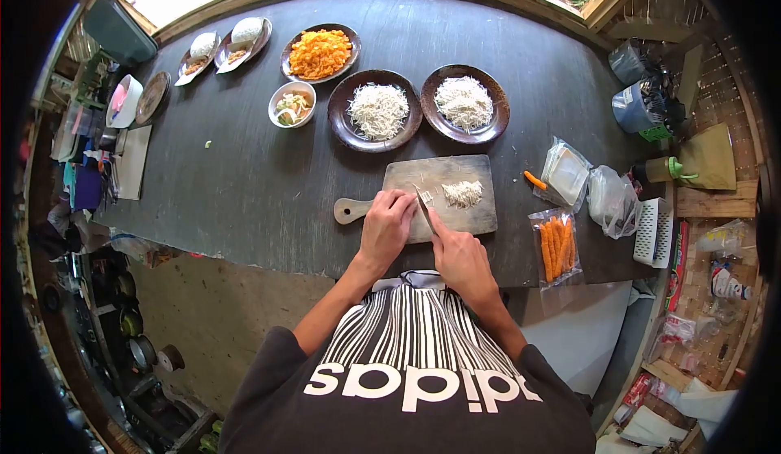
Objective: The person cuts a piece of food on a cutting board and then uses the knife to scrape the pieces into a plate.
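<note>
My right hand (460, 255) is wrapped round the handle of a kitchen knife (425, 211), its blade pointing away from me over a wooden cutting board (401, 172). Just left of the blade, my left hand (389, 222) has its fingers curled down on the board. Pale strips of food (425, 198) show at its fingertips; the rest of what it holds is hidden. On the board's right half lies a small pile of white shreds (463, 194). Beyond the board, two dark plates carry a mound of white shreds (379, 112) and another mound of white shreds (464, 102).
A plate of shredded orange food (320, 54) and a white bowl of mixed cut vegetables (292, 106) stand farther back. To the right are bagged carrots (556, 247), a loose carrot piece (534, 181), plastic bags (612, 200) and a white basket (652, 233). Two rice plates are at far left.
</note>
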### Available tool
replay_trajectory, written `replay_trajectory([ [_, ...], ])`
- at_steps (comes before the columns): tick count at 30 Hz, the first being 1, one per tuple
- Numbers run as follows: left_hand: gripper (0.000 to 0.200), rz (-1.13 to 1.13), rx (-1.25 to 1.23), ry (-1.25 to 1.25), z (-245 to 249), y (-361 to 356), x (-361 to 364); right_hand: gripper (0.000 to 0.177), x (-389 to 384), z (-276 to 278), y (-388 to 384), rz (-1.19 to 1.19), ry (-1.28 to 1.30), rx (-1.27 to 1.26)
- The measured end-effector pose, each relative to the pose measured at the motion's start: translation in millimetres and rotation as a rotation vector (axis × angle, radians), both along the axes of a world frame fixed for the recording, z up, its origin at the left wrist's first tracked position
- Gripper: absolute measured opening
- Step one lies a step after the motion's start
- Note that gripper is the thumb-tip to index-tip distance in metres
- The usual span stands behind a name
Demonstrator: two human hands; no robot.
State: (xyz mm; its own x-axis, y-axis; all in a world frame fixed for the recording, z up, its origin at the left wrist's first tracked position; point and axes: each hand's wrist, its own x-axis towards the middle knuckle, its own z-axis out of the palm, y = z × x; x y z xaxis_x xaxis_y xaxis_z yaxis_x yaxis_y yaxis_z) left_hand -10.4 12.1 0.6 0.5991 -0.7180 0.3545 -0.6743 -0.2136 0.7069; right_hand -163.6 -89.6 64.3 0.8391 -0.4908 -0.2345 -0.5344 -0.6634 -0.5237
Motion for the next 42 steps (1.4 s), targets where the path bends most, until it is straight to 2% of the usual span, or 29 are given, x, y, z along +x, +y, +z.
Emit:
replay_trajectory([
  [12, 0.019, 0.002, -0.026, 0.008, -1.0, -0.6, 0.9, 0.053, 2.2, 3.4, -2.2, 0.004, -0.015, 0.020],
  [24, 0.017, 0.009, -0.010, 0.057, 1.2, -2.2, 1.6, 0.062, 6.1, -6.8, 0.2, -0.010, 0.006, 0.000],
  [30, 0.017, 0.017, -0.012, 0.041, 0.7, -1.3, 0.2, 0.060, 4.5, -11.1, 1.0, -0.029, -0.047, -0.005],
  [36, 0.018, 0.005, -0.019, 0.024, 0.4, -1.2, 0.8, 0.056, -5.5, 2.3, -4.8, -0.091, 0.004, -0.022],
  [42, 0.020, 0.018, 0.024, 0.033, 2.4, 0.9, 1.3, 0.051, 8.4, -1.3, -3.4, -0.127, -0.079, 0.020],
])
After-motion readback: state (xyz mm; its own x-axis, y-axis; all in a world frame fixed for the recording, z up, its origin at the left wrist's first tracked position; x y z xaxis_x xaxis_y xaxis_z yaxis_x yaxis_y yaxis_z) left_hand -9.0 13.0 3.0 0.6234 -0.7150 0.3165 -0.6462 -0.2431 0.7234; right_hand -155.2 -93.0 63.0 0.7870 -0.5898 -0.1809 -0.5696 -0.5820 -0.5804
